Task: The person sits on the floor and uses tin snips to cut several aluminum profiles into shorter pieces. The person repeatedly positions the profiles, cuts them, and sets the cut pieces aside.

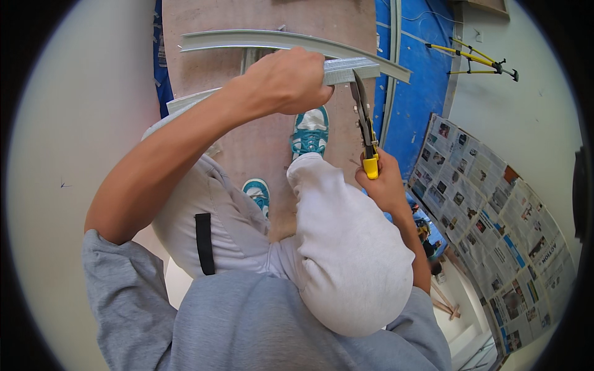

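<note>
My left hand (291, 80) is closed around a light metal channel (351, 69), near its right end. The channel runs leftward under my forearm and stands out to the right of my fist. My right hand (385, 182) grips tin snips (362, 114) with dark blades and yellow handles. The blades point up and away from me, their tips at the near edge of the channel. Whether the metal lies between the jaws, I cannot tell. Beyond my left hand lies a longer metal track (247, 41), bowed by the lens.
My teal and white shoes (311, 127) stand on the pinkish board floor (235, 15). Blue sheeting (416, 68) covers the floor at right, with a yellow and black tripod (479, 59) beyond. A newspaper-covered panel (489, 216) leans at right. A pale wall (74, 123) rises at left.
</note>
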Motion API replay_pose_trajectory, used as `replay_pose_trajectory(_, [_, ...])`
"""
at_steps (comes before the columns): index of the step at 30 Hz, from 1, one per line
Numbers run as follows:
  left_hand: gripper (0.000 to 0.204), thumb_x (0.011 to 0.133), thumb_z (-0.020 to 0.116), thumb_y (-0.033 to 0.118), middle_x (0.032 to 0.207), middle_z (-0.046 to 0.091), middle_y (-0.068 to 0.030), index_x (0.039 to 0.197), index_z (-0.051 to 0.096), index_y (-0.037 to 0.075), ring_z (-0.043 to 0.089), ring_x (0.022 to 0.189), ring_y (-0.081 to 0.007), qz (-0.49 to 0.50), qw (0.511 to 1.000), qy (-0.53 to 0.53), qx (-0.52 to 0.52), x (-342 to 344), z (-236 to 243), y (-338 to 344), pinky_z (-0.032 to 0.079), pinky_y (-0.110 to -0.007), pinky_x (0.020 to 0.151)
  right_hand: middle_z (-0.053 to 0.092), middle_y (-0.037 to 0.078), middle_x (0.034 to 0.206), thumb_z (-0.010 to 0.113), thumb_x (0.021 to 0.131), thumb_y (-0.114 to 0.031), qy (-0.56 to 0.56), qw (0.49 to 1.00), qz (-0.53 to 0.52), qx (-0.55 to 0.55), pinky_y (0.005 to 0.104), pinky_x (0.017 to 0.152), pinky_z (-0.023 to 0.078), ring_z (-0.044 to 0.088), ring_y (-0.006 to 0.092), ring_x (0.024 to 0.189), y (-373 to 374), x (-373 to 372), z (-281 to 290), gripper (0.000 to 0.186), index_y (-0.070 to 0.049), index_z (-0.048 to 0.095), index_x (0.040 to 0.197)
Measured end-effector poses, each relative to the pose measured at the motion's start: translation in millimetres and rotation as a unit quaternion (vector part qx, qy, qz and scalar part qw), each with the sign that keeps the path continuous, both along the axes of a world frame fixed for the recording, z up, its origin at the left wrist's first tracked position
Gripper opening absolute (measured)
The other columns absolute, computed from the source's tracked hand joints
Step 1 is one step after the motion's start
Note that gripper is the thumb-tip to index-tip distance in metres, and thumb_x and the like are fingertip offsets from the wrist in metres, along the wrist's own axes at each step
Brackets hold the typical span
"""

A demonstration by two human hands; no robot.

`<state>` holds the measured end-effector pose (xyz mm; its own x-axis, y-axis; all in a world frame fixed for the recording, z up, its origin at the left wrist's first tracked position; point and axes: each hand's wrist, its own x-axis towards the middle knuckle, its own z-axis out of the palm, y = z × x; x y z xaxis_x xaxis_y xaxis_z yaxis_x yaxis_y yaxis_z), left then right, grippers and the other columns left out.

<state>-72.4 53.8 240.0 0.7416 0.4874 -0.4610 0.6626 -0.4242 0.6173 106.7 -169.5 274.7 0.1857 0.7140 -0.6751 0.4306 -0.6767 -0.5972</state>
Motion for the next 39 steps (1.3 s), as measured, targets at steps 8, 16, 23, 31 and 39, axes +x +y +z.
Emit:
replay_pose_trajectory(8, [0.039, 0.087, 0.064, 0.026, 0.093, 0.071, -0.0306, 0.106, 0.070, -0.008, 0.071, 0.082, -0.0433, 0.011, 1.000, -0.004, 0.019, 2.2, -12.6, 0.5, 0.059, -0.045, 0.083, 0.053, 0.007, 0.073, 0.069, 0.079, -0.014, 0.027, 0.998, -0.002, -0.052, 0.0334, 0.064, 0.043, 0.049, 0.0157, 0.067, 1.0, 11.8, 6.1, 0.025, 0.001, 0.055, 0.092])
replay_pose_trajectory(16, [0.039, 0.086, 0.066, 0.026, 0.090, 0.071, -0.0303, 0.107, 0.070, -0.007, 0.070, 0.084, -0.0443, -0.012, 0.997, -0.075, 0.034, 0.0, -13.0, 2.6, 0.057, -0.047, 0.083, 0.055, 0.007, 0.084, 0.068, 0.077, -0.016, 0.083, 0.995, -0.019, -0.059, 0.0323, 0.074, 0.043, 0.050, 0.0162, 0.078, -2.1, 19.4, 17.8, 0.032, 0.000, 0.057, 0.104])
replay_pose_trajectory(23, [0.038, 0.086, 0.067, 0.024, 0.092, 0.072, -0.0298, 0.109, 0.070, -0.005, 0.071, 0.083, -0.0440, -0.007, 0.998, -0.036, 0.051, -0.2, -14.9, -2.5, 0.058, -0.047, 0.083, 0.054, 0.009, 0.083, 0.069, 0.078, -0.020, 0.038, 0.993, -0.005, -0.112, 0.0335, 0.073, 0.044, 0.049, 0.0175, 0.077, 1.1, 13.2, 32.7, 0.035, 0.001, 0.056, 0.104])
replay_pose_trajectory(31, [0.038, 0.088, 0.067, 0.025, 0.095, 0.073, -0.0292, 0.112, 0.071, -0.004, 0.072, 0.082, -0.0418, -0.017, 0.998, -0.023, 0.052, -0.4, -21.2, -2.6, 0.059, -0.046, 0.083, 0.055, 0.010, 0.084, 0.069, 0.078, -0.021, 0.059, 0.991, -0.022, -0.119, 0.0350, 0.073, 0.044, 0.049, 0.0191, 0.076, 3.9, 10.0, 45.3, 0.038, 0.001, 0.056, 0.106])
replay_pose_trajectory(39, [0.040, 0.087, 0.067, 0.026, 0.095, 0.073, -0.0284, 0.114, 0.071, -0.004, 0.073, 0.083, -0.0415, -0.013, 0.998, -0.016, 0.064, 0.5, -21.4, -3.5, 0.059, -0.046, 0.084, 0.050, 0.004, 0.088, 0.071, 0.079, -0.024, 0.016, 0.984, -0.007, -0.176, 0.0340, 0.075, 0.042, 0.047, 0.0163, 0.080, 18.3, 12.4, 66.9, 0.041, -0.004, 0.055, 0.111])
